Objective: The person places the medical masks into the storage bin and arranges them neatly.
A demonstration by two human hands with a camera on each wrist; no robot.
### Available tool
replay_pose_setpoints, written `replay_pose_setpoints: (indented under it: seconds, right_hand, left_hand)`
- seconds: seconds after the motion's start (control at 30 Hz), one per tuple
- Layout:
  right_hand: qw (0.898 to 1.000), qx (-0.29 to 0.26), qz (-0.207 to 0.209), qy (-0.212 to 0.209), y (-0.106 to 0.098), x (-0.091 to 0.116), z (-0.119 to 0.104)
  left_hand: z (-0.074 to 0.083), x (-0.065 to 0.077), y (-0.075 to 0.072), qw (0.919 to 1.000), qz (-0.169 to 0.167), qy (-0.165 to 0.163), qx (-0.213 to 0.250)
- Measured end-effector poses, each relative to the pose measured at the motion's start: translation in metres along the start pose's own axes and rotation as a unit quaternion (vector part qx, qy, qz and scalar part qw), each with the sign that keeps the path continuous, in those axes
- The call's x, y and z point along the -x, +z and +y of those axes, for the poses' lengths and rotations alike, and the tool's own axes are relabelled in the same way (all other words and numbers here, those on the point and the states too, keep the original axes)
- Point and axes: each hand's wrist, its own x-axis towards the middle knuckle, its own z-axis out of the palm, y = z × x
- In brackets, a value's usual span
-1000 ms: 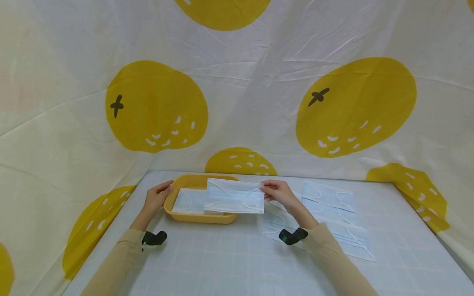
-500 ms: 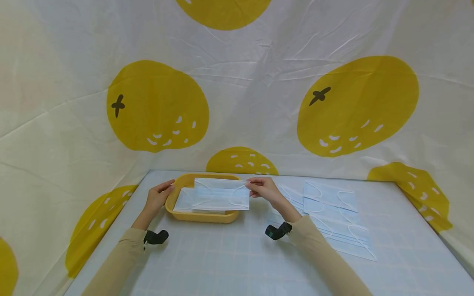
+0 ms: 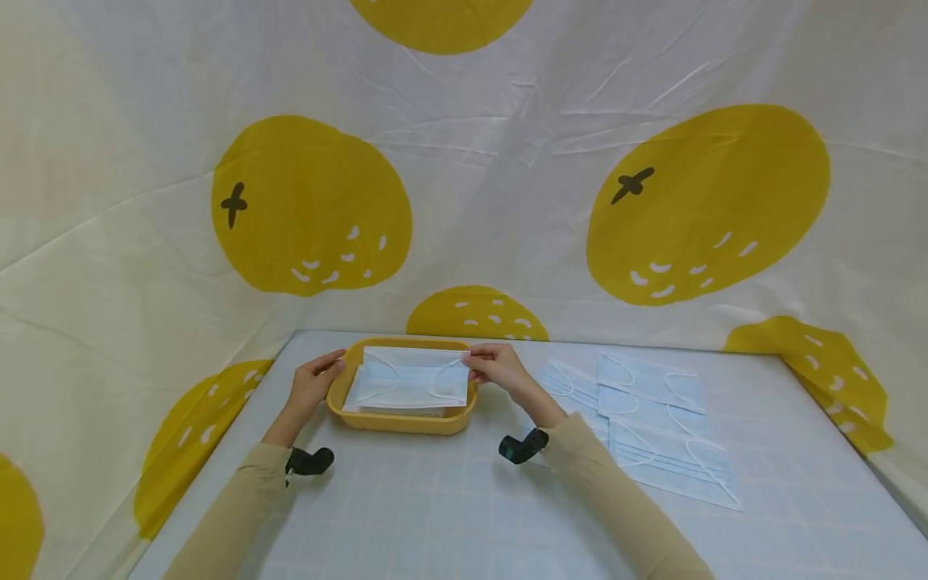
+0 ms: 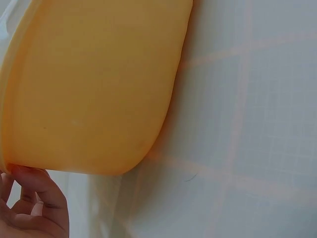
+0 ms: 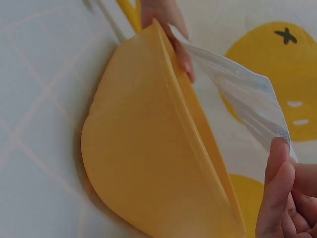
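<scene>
My right hand pinches the right end of a pale blue face mask between thumb and fingers. That mask spreads over the yellow plastic basket, its white ear loops facing up. In the right wrist view the held mask slopes above the basket's rim, away from the fingertips. Beneath it, more masks lie in the basket, mostly hidden. My left hand grips the basket's left end, with the thumb at the rim in the left wrist view.
Several other face masks lie overlapping on the table to the right, partly behind the right forearm. The pale checked tablecloth stretches in front of the basket. A white curtain with yellow fruit prints hangs behind the table.
My right hand has moved left with the mask, from beyond the basket's right end to over the basket. The left hand has stayed at the basket's left rim.
</scene>
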Motion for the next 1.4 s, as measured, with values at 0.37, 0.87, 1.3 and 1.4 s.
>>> replay_pose_setpoints:
  seconds: [0.37, 0.87, 1.3, 1.4]
  right_hand:
    - [1.000, 0.008, 0.012, 0.024, 0.014, -0.013, -0.007]
    - [0.999, 0.017, 0.017, 0.038, 0.030, -0.025, -0.008]
    - [0.999, 0.035, 0.022, 0.035, 0.040, -0.024, -0.011]
    - [0.999, 0.040, 0.022, 0.029, 0.042, -0.024, -0.010]
  left_hand:
    - [-0.002, -0.002, -0.002, 0.9999, -0.001, 0.015, 0.004]
    - [-0.001, -0.003, -0.002, 1.0000, -0.004, 0.007, 0.001]
    - [-0.001, -0.003, -0.002, 1.0000, -0.005, 0.001, 0.003]
    - [-0.002, -0.003, -0.002, 1.0000, -0.001, 0.002, 0.004]
